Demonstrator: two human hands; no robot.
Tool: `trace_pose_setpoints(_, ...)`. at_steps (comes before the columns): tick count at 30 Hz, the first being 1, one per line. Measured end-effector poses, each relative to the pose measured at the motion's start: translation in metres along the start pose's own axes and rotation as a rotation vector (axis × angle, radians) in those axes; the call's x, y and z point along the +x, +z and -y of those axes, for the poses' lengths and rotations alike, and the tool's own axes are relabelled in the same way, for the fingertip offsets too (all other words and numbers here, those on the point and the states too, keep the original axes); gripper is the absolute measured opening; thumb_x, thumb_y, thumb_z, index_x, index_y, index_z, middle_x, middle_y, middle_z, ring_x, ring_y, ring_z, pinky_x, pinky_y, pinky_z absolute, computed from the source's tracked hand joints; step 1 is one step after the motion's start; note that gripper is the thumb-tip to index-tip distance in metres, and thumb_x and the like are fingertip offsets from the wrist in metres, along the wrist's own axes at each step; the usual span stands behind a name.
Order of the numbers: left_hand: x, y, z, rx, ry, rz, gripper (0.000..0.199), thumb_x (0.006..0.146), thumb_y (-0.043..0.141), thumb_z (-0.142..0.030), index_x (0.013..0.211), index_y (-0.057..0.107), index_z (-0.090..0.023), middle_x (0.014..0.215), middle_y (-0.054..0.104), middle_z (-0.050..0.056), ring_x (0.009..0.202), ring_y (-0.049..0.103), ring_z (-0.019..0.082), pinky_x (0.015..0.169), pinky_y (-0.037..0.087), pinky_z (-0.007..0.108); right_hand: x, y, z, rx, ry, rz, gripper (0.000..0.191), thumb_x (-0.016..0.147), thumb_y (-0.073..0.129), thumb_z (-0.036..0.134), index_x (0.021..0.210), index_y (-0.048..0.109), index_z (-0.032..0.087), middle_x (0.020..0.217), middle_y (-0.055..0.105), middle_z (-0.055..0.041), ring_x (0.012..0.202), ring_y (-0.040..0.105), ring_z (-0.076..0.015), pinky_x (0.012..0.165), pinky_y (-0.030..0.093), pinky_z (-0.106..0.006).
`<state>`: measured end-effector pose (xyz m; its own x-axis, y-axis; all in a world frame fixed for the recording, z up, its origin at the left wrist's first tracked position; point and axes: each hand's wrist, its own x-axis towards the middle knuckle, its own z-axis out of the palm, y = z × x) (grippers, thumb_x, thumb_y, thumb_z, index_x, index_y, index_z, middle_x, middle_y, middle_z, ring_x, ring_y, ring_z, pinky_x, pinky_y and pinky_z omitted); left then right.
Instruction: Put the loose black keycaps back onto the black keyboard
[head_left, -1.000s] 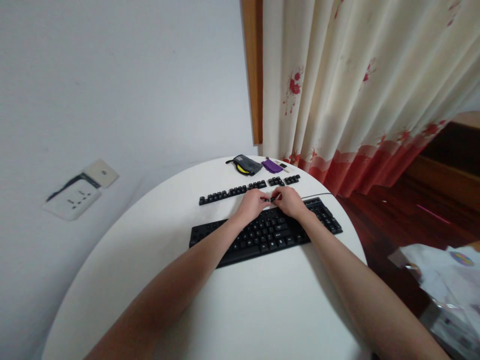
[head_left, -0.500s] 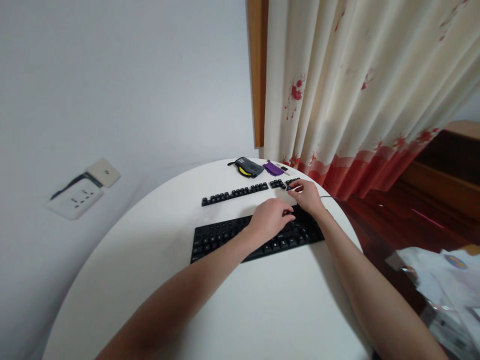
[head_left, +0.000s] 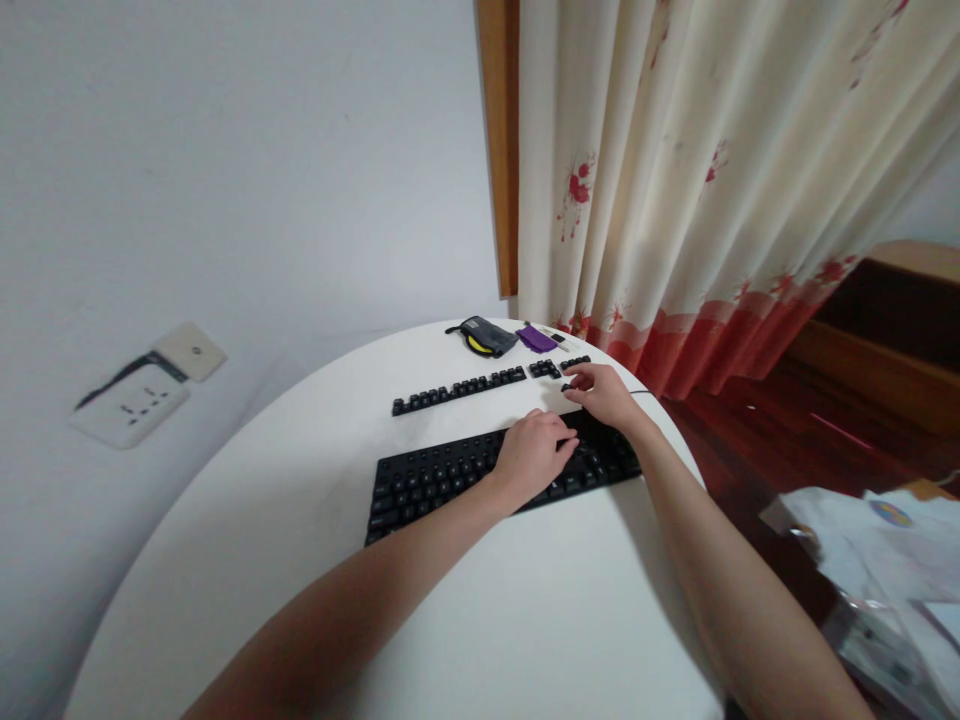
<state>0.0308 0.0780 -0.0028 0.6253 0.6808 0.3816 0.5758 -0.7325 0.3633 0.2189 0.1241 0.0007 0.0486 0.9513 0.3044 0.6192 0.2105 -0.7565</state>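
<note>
A black keyboard (head_left: 435,475) lies on the white round table (head_left: 300,470). My left hand (head_left: 534,452) rests over its right half, fingers bent and closed together at the keys; whatever is under the fingertips is hidden. Just behind the keyboard, my right hand (head_left: 600,392) pinches a small black keycap (head_left: 567,387) between thumb and fingers. Behind the keyboard runs a long row of loose black keycaps (head_left: 459,389), with a short group (head_left: 544,369) to its right and another group (head_left: 576,361) beyond my right fingertips.
At the table's back lie a grey pouch with yellow (head_left: 486,337) and a purple cloth-like item (head_left: 536,338). A wall with a socket (head_left: 131,405) stands left, a curtain (head_left: 637,200) behind. White plastic bags (head_left: 862,550) are at the right.
My right hand has drawn slightly back from the right keycap group, with a keycap at its fingertips. My left hand has shifted slightly over the keyboard. The view has turned a little right.
</note>
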Motion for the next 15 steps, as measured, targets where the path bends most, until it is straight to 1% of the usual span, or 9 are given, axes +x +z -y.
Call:
trace_pose_setpoints(2,0.000,0.000,-0.001,-0.028,-0.021,-0.001,0.016,0.091,0.062,-0.026,0.096,0.077,-0.023,0.097,0.073,0.003,0.091,0.061,0.021,0.083,0.050,0.036,-0.002,-0.009,-0.002,-0.024,-0.003,0.078,0.025,0.068,0.068,0.019,0.092,0.073,0.014,0.080,0.072,-0.0045,0.072,0.064,-0.0167,0.072,0.051,-0.028)
trace_pose_setpoints(5,0.001,0.002,-0.001,-0.060,-0.040,-0.007,0.013,0.089,0.065,-0.026,0.093,0.077,-0.024,0.097,0.073,0.003,0.091,0.061,0.021,0.084,0.050,0.036,-0.009,-0.024,0.000,-0.033,0.005,0.241,0.016,0.067,0.068,0.017,0.082,0.074,0.015,0.074,0.072,-0.0025,0.071,0.064,-0.0167,0.071,0.051,-0.027)
trace_pose_setpoints(9,0.002,0.004,0.001,-0.095,-0.049,-0.026,0.010,0.086,0.069,-0.027,0.091,0.077,-0.024,0.096,0.073,0.001,0.092,0.062,0.021,0.086,0.050,0.036,-0.018,-0.039,0.008,-0.008,0.018,0.414,0.018,0.065,0.070,0.018,0.083,0.075,0.017,0.073,0.073,-0.0012,0.069,0.065,-0.0170,0.067,0.050,-0.026)
trace_pose_setpoints(12,0.002,0.006,0.004,-0.122,-0.057,-0.033,0.008,0.084,0.071,-0.027,0.088,0.076,-0.024,0.096,0.073,0.000,0.091,0.062,0.020,0.086,0.050,0.035,-0.023,-0.042,0.014,-0.034,0.030,0.522,0.020,0.064,0.070,0.018,0.083,0.077,0.018,0.071,0.073,-0.0005,0.068,0.065,-0.0170,0.063,0.048,-0.024)
trace_pose_setpoints(15,0.003,0.008,0.006,-0.152,-0.073,-0.033,0.007,0.082,0.072,-0.029,0.086,0.076,-0.024,0.093,0.073,0.000,0.090,0.063,0.020,0.086,0.049,0.035,-0.025,-0.041,0.017,-0.100,0.025,0.587,0.021,0.064,0.070,0.017,0.082,0.078,0.020,0.072,0.073,-0.0001,0.069,0.065,-0.0174,0.062,0.048,-0.024)
